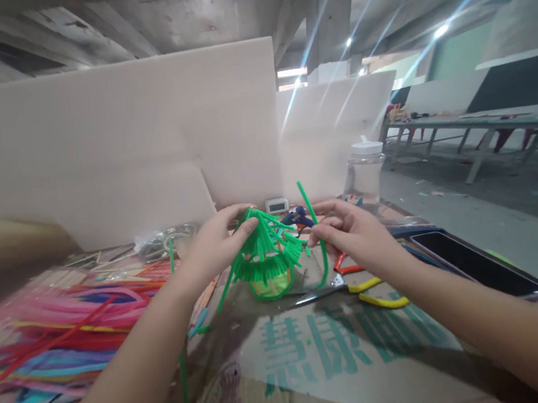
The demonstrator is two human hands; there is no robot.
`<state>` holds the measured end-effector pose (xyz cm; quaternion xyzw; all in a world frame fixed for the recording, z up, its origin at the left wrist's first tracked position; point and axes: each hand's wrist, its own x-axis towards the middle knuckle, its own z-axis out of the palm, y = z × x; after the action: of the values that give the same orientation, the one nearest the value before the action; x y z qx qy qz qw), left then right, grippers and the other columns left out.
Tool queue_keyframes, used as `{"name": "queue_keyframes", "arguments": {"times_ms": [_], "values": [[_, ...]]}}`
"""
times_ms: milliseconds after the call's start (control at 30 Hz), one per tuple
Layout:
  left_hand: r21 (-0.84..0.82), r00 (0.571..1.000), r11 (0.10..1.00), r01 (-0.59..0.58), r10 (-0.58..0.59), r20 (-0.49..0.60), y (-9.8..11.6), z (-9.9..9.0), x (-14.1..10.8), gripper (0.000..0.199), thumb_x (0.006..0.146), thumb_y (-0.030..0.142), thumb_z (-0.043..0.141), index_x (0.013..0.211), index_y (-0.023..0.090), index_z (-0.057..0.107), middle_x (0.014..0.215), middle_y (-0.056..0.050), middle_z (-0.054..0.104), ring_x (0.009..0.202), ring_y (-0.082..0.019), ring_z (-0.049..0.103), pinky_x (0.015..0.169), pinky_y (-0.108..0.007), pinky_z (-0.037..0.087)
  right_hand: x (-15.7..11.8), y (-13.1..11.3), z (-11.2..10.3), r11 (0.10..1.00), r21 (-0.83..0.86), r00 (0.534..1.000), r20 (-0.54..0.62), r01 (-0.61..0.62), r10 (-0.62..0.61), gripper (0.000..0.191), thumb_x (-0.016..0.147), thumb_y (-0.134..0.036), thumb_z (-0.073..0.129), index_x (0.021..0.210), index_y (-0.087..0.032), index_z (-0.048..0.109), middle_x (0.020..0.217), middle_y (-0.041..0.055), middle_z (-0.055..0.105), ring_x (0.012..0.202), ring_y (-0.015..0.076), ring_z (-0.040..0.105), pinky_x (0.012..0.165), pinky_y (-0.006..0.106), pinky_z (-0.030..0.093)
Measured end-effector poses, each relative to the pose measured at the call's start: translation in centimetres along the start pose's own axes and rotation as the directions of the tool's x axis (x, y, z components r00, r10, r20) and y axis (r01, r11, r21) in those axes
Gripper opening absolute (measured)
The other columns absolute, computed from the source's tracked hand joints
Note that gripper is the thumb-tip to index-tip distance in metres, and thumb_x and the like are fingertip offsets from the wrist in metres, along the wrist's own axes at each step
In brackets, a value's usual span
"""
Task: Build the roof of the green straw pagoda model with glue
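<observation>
My left hand (226,238) is closed on the top of a tiered green pipe-cleaner craft (268,242), shaped like a small pagoda or tree. Its lower part is a yellow-green rounded base close to the table. Between the thumb and fingers of my right hand (346,227) is a single green pipe cleaner (320,247), held upright and slightly bent, just right of the craft. A blue glue gun (297,216) lies behind the craft. Scissors with yellow handles (378,294) and pliers with red handles (347,267) lie below my right hand.
Many coloured pipe cleaners (80,324) are heaped at the left. A black phone (475,265) lies on the right edge. At the back stand a clear bottle (367,177), a small digital display (277,205) and white boards (138,140). Loose green pipe cleaners (182,376) lie near my left forearm.
</observation>
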<state>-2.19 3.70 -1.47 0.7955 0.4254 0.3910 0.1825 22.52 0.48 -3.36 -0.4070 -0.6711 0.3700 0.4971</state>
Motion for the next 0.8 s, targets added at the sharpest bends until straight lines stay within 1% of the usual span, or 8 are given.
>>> {"name": "queue_keyframes", "arguments": {"times_ms": [67,133,333,500,600,667,733,800], "values": [[0.019,1.000,1.000,0.007,-0.006,-0.023,0.4,0.2,-0.1,0.045,0.092,0.050,0.052,0.121,0.018,0.062,0.122,-0.010,0.068,0.108,-0.027,0.065,0.091,-0.041,0.053,-1.2,-0.2,1.4,0.989,0.132,0.997,0.046,-0.065,0.059,0.034,0.079,-0.048,0.066,0.092,-0.019,0.055,0.068,-0.0008,0.070,0.041,0.0087,0.052,0.043,0.023,0.041],[0.059,0.999,0.998,0.001,0.001,-0.034,0.8,0.2,-0.1,0.042,0.091,0.050,0.053,0.118,0.019,0.064,0.118,-0.009,0.070,0.104,-0.027,0.066,0.093,-0.041,0.052,-2.2,0.0,2.6,0.974,0.169,0.984,0.119,-0.149,0.130,0.034,0.080,-0.051,0.066,0.080,-0.019,0.054,0.061,-0.0018,0.067,0.040,0.0078,0.050,0.041,0.021,0.038],[0.120,0.998,0.992,-0.031,0.037,-0.049,0.9,-0.1,-0.2,0.040,0.091,0.048,0.054,0.117,0.020,0.065,0.118,-0.008,0.069,0.106,-0.026,0.065,0.096,-0.041,0.049,-3.0,1.4,4.3,0.967,0.114,0.960,0.194,-0.226,0.202,0.030,0.084,-0.046,0.062,0.074,-0.019,0.054,0.054,-0.0028,0.063,0.039,0.0056,0.042,0.039,0.018,0.029],[0.028,0.998,0.998,-0.049,0.049,-0.028,0.2,-0.4,0.0,0.037,0.092,0.044,0.052,0.118,0.019,0.064,0.120,-0.008,0.069,0.108,-0.025,0.064,0.094,-0.039,0.049,-2.2,0.0,2.2,0.978,0.120,0.979,0.128,-0.172,0.156,0.031,0.084,-0.048,0.063,0.075,-0.020,0.055,0.052,-0.0041,0.062,0.038,0.0062,0.043,0.039,0.018,0.030],[0.025,0.998,0.999,-0.038,0.039,-0.040,-0.4,-0.8,0.1,0.036,0.094,0.044,0.050,0.117,0.021,0.065,0.116,-0.006,0.070,0.102,-0.024,0.065,0.093,-0.038,0.049,-1.1,-1.0,0.1,0.977,0.154,0.988,0.071,-0.144,0.134,0.031,0.084,-0.052,0.061,0.081,-0.021,0.057,0.043,-0.0080,0.053,0.032,0.0065,0.036,0.035,0.019,0.025],[0.030,0.999,0.999,-0.024,0.025,-0.047,-0.5,-1.0,0.2,0.037,0.094,0.045,0.049,0.117,0.021,0.065,0.113,-0.006,0.070,0.100,-0.024,0.065,0.092,-0.038,0.050,-0.3,-0.6,-0.7,0.980,0.071,0.975,0.139,-0.186,0.175,0.031,0.086,-0.052,0.058,0.083,-0.021,0.059,0.042,-0.0074,0.052,0.031,0.0078,0.036,0.035,0.021,0.024],[0.029,0.999,1.000,-0.003,0.004,-0.048,-0.4,-1.0,0.1,0.040,0.093,0.048,0.049,0.119,0.020,0.064,0.113,-0.007,0.070,0.099,-0.024,0.065,0.091,-0.038,0.050,0.4,0.7,-1.0,0.970,-0.168,0.956,0.206,-0.175,0.208,0.031,0.088,-0.049,0.054,0.084,-0.020,0.063,0.047,-0.0038,0.058,0.035,0.0101,0.045,0.038,0.022,0.029],[0.037,0.999,0.999,0.018,-0.016,-0.044,-0.2,-0.8,0.1,0.045,0.092,0.051,0.050,0.121,0.019,0.064,0.114,-0.008,0.070,0.099,-0.026,0.066,0.090,-0.040,0.051,1.1,2.3,-1.2,0.876,-0.481,0.978,0.173,-0.021,0.118,0.027,0.089,-0.042,0.055,0.083,-0.019,0.067,0.060,0.0005,0.066,0.047,0.0122,0.055,0.045,0.023,0.034]]}}
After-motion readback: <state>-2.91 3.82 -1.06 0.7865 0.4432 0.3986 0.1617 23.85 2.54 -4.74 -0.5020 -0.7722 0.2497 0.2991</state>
